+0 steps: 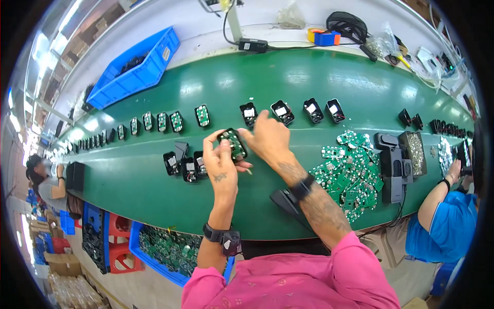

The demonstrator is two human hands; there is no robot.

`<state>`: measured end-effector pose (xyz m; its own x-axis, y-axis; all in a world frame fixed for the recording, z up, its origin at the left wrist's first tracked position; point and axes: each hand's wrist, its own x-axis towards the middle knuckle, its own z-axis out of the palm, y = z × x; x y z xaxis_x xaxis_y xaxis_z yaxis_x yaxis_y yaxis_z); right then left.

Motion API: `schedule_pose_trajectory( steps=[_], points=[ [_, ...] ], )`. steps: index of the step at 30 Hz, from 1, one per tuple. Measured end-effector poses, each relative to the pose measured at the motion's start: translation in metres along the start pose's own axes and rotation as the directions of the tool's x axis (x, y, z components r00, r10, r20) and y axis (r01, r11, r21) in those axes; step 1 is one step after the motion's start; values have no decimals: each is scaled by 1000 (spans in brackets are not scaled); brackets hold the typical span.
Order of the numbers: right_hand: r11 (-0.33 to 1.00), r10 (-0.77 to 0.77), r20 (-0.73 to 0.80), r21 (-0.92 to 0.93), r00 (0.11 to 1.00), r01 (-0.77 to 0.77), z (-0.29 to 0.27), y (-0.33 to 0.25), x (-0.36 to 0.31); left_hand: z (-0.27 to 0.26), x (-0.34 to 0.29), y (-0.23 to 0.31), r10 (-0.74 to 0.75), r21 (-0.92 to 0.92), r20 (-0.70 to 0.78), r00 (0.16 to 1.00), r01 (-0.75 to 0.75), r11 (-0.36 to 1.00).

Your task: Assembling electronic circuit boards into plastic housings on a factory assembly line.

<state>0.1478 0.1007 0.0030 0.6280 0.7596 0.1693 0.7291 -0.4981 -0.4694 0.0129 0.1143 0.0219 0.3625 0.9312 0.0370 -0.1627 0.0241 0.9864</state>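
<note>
My left hand (222, 167) grips a small black plastic casing (240, 157) with a green circuit board (232, 143) seated in it, tilted above the bench. My right hand (270, 136) is just right of it, thumb at the casing's edge and index finger stretched away; the other fingers are partly hidden. Beyond the hands stands a black casing (248, 114) with a white part inside, and more like it (282, 112) run to the right. Several open casings (189, 170) lie just left of my left hand. Loose green circuit boards (350, 180) form a heap right of my right forearm.
Board-filled casings (202, 116) line the green bench (236, 77) leftward. A blue crate (136, 77) stands at the back left. Right of the heap are a grey-black device (393, 170) and a tray of small metal parts (415, 152). People sit at both ends.
</note>
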Motion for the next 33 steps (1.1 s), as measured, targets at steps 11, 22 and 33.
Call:
schedule_pose_trajectory(
  steps=[11, 22, 33],
  points=[
    [935, 56, 129, 341, 990, -97, -22, 26, -73, -27, 25, 22, -32, -804, 511, 859, 490, 337],
    [988, 62, 43, 137, 997, -68, -37, 62, -149, 27, 69, -37, -165, 101, 19, 986, 162, 982],
    [998, 65, -129, 28, 990, -62, -88, 110, -189, 47, 126, -54, 158, 977, -25, 987, -9, 214]
  ],
)
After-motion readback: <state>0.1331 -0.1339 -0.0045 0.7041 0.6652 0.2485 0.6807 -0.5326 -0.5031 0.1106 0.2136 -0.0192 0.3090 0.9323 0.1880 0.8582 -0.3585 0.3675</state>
